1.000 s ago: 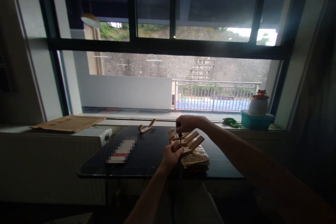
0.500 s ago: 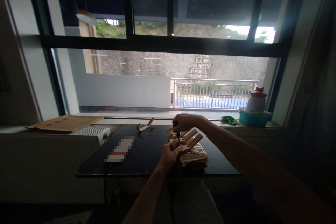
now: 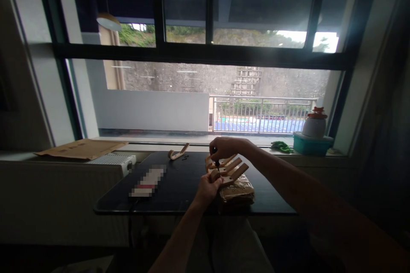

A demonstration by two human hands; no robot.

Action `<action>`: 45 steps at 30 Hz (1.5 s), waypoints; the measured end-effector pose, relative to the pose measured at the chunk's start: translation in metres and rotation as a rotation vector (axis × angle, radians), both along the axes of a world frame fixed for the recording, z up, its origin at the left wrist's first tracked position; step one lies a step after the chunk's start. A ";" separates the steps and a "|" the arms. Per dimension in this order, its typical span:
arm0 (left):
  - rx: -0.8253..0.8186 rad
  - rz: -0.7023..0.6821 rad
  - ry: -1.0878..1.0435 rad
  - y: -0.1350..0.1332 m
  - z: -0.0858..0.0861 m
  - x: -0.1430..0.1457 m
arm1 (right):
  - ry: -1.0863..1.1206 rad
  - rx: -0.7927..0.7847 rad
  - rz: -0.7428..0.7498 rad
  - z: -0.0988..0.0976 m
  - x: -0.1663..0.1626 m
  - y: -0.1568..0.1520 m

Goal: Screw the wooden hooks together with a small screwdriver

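My right hand [image 3: 219, 148] is closed around the dark handle of a screwdriver [image 3: 217, 164], which points straight down. Its tip meets the nearest wooden hook [image 3: 235, 174], close to the hook's curled end. Below it, my left hand [image 3: 209, 185] grips that curled end between thumb and fingers. More wooden hooks [image 3: 232, 164] stand in a row just behind, slanting up to the right. Under the hooks lies a plastic-wrapped brown bundle [image 3: 238, 194]. One loose wooden hook [image 3: 178, 152] rests at the table's far edge, with several small dark screws [image 3: 185, 158] beside it.
The black table [image 3: 182, 198] stands against the window. A power strip [image 3: 147, 182], pixelated, lies on its left side. On the sill are a brown envelope [image 3: 81, 148], a green cloth [image 3: 281, 147] and a teal box [image 3: 312, 143] with a white, orange-topped jar [image 3: 314, 126].
The view has shifted very slightly. My right hand has turned a little on the screwdriver handle, while my left hand keeps its grip on the hook.
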State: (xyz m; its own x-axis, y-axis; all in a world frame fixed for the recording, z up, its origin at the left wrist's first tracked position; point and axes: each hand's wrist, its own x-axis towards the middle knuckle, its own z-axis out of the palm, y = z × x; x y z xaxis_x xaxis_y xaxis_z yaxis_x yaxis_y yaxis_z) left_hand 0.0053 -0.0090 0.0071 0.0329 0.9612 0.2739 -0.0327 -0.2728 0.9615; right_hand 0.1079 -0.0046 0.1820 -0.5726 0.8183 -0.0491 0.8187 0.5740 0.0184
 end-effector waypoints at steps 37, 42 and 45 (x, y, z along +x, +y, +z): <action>-0.120 -0.177 -0.156 0.002 -0.008 -0.006 | 0.245 0.211 -0.151 -0.033 0.041 0.000; -0.118 -0.172 -0.148 0.000 -0.007 -0.007 | 0.359 0.256 -0.157 -0.045 0.042 0.000; -0.110 -0.176 -0.142 0.000 -0.008 -0.007 | 0.426 0.293 -0.160 -0.046 0.041 -0.002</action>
State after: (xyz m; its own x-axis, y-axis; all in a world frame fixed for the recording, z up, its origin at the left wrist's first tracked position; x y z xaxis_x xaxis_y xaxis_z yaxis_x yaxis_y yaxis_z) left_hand -0.0022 -0.0086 -0.0005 0.1713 0.9683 0.1817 -0.2078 -0.1447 0.9674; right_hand 0.1494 -0.0066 0.1364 -0.3591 0.8414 0.4038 0.8654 0.4622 -0.1935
